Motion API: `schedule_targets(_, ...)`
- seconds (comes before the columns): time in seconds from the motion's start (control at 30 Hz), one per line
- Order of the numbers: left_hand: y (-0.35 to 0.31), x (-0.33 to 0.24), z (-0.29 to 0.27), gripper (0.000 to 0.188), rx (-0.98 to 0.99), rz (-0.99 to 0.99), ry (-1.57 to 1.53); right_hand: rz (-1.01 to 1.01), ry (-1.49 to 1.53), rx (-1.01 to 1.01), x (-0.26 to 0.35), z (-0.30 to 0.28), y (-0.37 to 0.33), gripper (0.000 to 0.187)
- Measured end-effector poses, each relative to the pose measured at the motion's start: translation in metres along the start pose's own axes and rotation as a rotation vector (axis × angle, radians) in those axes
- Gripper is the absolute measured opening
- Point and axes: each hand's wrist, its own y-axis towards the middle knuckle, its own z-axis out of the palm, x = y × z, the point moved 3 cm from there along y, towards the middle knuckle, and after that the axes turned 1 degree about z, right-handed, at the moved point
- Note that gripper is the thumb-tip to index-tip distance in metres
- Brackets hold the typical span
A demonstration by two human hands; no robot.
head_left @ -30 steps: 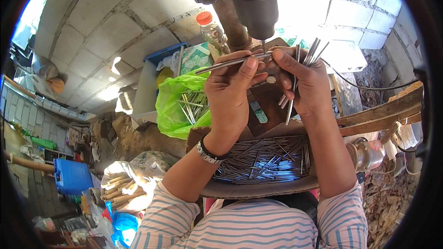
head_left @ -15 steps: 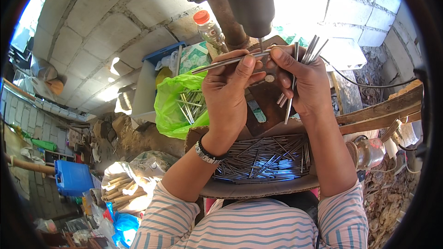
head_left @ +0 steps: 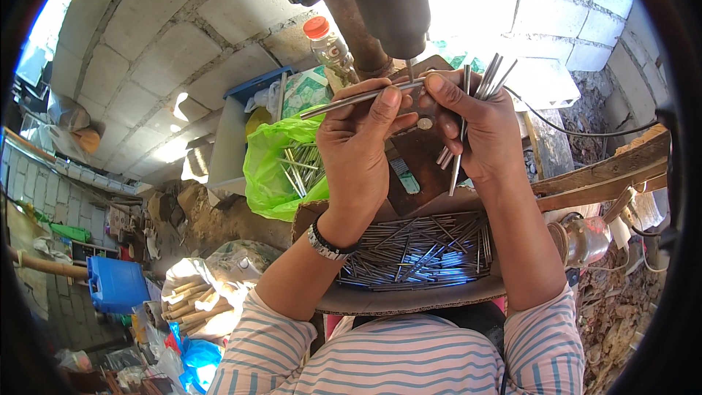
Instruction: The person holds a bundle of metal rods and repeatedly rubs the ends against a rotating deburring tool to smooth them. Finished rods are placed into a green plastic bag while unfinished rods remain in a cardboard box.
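Note:
My left hand [head_left: 356,139] pinches a slim metal rod [head_left: 333,107], its far end pointing left. The rod's right end meets the thumb and fingertips of my right hand [head_left: 479,121], just under the thin bit of a drill press [head_left: 398,14]. Held in my right hand's closed fingers is a bunch of several metal rods [head_left: 491,77], sticking out above and below the palm. Below both hands, a cardboard box [head_left: 409,303] holds a heap of similar rods [head_left: 409,249]. Part of the drill's base plate [head_left: 417,175] is hidden behind my hands.
A bright green plastic bag [head_left: 267,168] with more rods stands to the left, near a bottle with an orange cap [head_left: 327,44]. A wooden plank [head_left: 607,179] and a dark cable [head_left: 578,134] lie on the right. A blue container [head_left: 117,283] is at far left.
Hardly anything differs. Both hands keep the same grip on the rods; the whole view has shifted very slightly.

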Motion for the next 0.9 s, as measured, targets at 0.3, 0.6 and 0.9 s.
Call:
schedule_targets(0.3, -0.0006, -0.0004, 0.0005, 0.019, -0.008, -0.005, 0.011, -0.01, -0.041, 0.008, -0.0008, -0.0001, 0.0, 0.015)
schedule_targets(0.6, -0.0004, -0.0006, 0.0001, 0.02, 0.0, -0.001, 0.021, 0.002, -0.058, -0.004, -0.0001, -0.0003, -0.0006, 0.015)
schedule_targets(0.9, 0.0003, -0.0001, 0.0001, 0.021, 0.035, 0.017, 0.019, -0.019, 0.013, 0.01, -0.0016, -0.0001, 0.0009, 0.016)
